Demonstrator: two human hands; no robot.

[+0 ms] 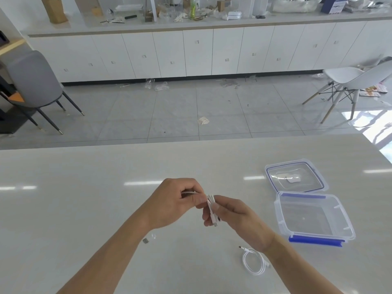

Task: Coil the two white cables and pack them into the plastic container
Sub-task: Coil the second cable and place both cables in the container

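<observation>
Currently both hands meet above the pale table [84, 209], to the left of the open plastic container [314, 218] and raised off the surface. The right hand [231, 217] pinches a folded bundle of white cable [212, 209] between thumb and fingers, the bundle standing roughly upright with a metal plug end showing at its lower tip. The left hand [176, 200] is closed in a pinch on the upper part of the same cable, thumb and forefinger pressed against the top of the bundle; a short run of cable shows inside its curled fingers. The second white cable [253, 262] lies loosely looped on the table, in front of the container and to its left, just beside the right forearm, one plug end pointing away from the loop toward the left. The container sits with its clear body facing up, a blue clasp along its near edge and another along its far edge; nothing visible lies inside it. The clear lid [297, 177] with a dark blue seal rests flat on the table directly behind the container, almost touching it. A small clear-and-dark piece [149, 238] lies on the table well to the left of the container, beside the left forearm; what it is cannot be told.
</observation>
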